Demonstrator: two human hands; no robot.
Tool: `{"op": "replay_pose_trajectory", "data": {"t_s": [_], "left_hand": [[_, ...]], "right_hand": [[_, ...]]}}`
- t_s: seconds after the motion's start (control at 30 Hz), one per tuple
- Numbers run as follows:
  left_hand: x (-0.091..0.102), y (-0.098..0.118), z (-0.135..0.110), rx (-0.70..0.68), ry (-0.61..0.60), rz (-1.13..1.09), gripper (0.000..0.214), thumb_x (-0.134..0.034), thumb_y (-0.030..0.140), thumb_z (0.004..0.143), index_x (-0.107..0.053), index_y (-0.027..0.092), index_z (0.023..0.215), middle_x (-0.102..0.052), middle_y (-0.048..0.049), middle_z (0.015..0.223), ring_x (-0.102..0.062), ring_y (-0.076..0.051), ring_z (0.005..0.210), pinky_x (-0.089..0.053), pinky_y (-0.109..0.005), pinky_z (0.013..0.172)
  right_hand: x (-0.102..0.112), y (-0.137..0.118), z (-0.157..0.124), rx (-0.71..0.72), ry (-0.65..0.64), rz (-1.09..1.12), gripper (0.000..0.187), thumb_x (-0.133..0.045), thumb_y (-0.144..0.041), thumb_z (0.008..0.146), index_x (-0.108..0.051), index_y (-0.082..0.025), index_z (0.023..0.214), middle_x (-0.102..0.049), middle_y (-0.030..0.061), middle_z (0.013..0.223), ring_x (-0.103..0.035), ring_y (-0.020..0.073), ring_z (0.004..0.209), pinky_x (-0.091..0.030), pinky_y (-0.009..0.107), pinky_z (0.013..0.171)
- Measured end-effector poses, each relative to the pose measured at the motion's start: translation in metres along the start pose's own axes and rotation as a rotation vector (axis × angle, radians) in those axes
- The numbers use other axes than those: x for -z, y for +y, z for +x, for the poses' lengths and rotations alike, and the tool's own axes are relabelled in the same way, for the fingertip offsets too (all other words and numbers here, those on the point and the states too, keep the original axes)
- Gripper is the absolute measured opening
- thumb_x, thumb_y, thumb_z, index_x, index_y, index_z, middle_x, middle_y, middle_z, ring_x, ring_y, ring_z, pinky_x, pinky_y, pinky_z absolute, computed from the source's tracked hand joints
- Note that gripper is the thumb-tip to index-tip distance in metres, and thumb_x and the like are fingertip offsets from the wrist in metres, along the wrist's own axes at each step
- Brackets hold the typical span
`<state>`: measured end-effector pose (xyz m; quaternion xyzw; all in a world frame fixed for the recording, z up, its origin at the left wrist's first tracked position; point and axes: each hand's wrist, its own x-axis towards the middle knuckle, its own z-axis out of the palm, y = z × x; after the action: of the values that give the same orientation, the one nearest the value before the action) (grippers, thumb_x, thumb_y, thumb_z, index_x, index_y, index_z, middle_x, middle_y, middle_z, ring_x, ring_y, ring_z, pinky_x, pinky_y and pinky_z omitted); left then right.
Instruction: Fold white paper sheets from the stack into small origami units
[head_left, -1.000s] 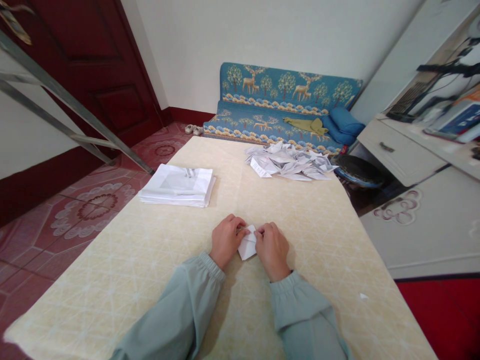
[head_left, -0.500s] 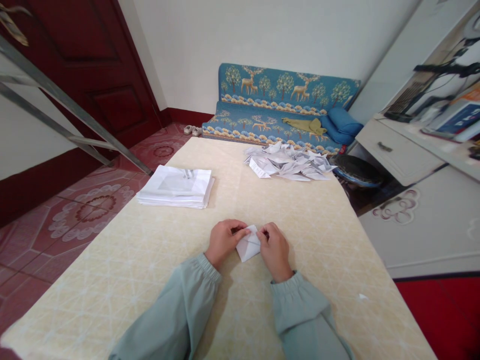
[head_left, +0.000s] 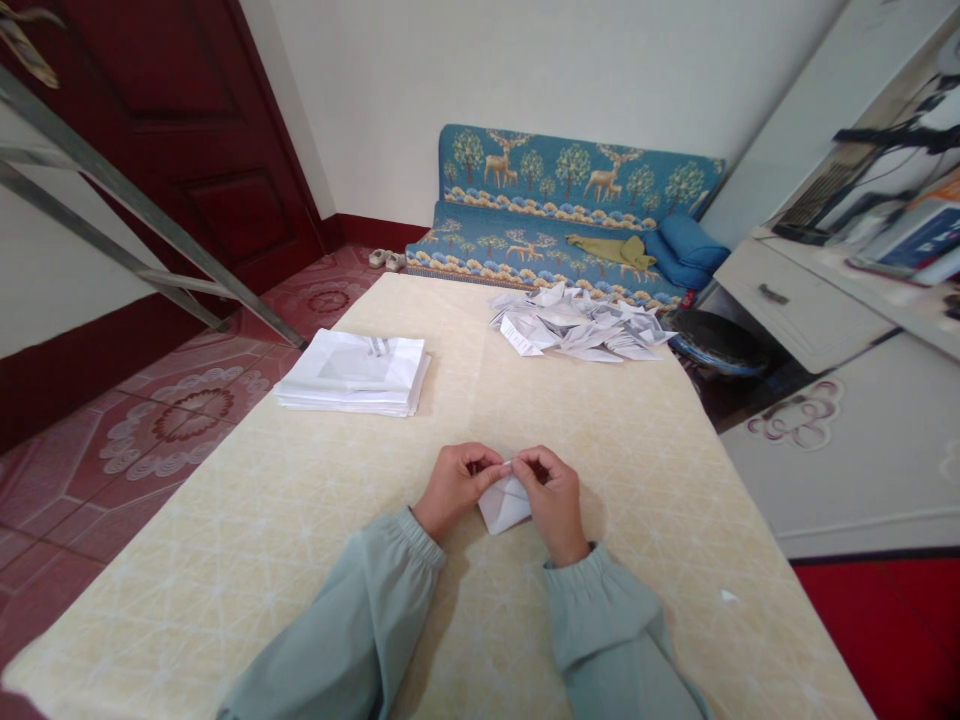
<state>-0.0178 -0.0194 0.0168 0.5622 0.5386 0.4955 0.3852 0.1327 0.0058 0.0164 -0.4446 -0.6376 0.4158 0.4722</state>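
Observation:
My left hand (head_left: 455, 486) and my right hand (head_left: 556, 497) meet over a small folded piece of white paper (head_left: 504, 505) near the middle of the cream patterned table (head_left: 300, 520). Fingers of both hands are curled and pinch the paper's top edge from either side. The paper's lower part shows between my wrists. Both sleeves are pale green.
A neat stack of white sheets (head_left: 352, 372) lies at the table's left edge. A loose heap of folded paper pieces (head_left: 577, 325) lies at the far right. Beyond stand a blue deer-print sofa (head_left: 555, 215), a dark red door (head_left: 180, 130), and a white cabinet (head_left: 825, 300) on the right.
Both hands have shifted slightly to the right with the paper, and their fingertips have drawn closer together at its top edge.

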Motion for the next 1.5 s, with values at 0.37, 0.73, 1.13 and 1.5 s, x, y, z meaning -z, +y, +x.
{"op": "replay_pose_trajectory", "data": {"t_s": [0.37,0.73,1.13,1.5], "left_hand": [[0.002,0.002,0.002,0.104,0.031,-0.054,0.027,-0.073,0.036,0.066,-0.068,0.009,0.072,-0.064,-0.0044,0.063,-0.053,-0.011,0.054,-0.041,-0.021,0.051],[0.013,0.003,0.002,0.131,-0.11,-0.206,0.031,-0.073,0.038,0.066,-0.062,0.01,0.062,-0.058,-0.001,0.056,-0.048,-0.009,0.051,-0.036,-0.019,0.05],[0.008,0.009,-0.002,0.092,-0.104,-0.08,0.035,-0.067,0.041,0.072,-0.062,0.009,0.06,-0.047,0.0023,0.053,-0.04,-0.008,0.051,-0.029,-0.02,0.047],[0.007,0.007,-0.002,0.123,0.095,-0.162,0.031,-0.069,0.039,0.07,-0.062,0.009,0.064,-0.051,0.0013,0.055,-0.041,-0.008,0.05,-0.03,-0.019,0.046]], "right_hand": [[0.006,0.0,0.001,0.084,0.12,0.025,0.01,-0.059,-0.023,0.079,-0.058,-0.018,0.071,-0.054,-0.0024,0.067,-0.05,0.0131,0.066,-0.038,0.025,0.062],[0.005,-0.005,-0.002,-0.062,0.03,0.169,0.014,-0.059,-0.028,0.078,-0.058,-0.018,0.069,-0.051,-0.0029,0.062,-0.047,0.0122,0.059,-0.036,0.024,0.055],[-0.005,-0.007,-0.004,-0.086,-0.029,0.17,0.017,-0.065,-0.032,0.074,-0.061,-0.018,0.083,-0.06,-0.0002,0.071,-0.054,0.0137,0.065,-0.043,0.024,0.06],[-0.005,-0.005,-0.004,-0.144,-0.041,0.185,0.021,-0.063,-0.036,0.076,-0.061,-0.016,0.069,-0.057,-0.0014,0.061,-0.048,0.0116,0.057,-0.037,0.023,0.054]]}}
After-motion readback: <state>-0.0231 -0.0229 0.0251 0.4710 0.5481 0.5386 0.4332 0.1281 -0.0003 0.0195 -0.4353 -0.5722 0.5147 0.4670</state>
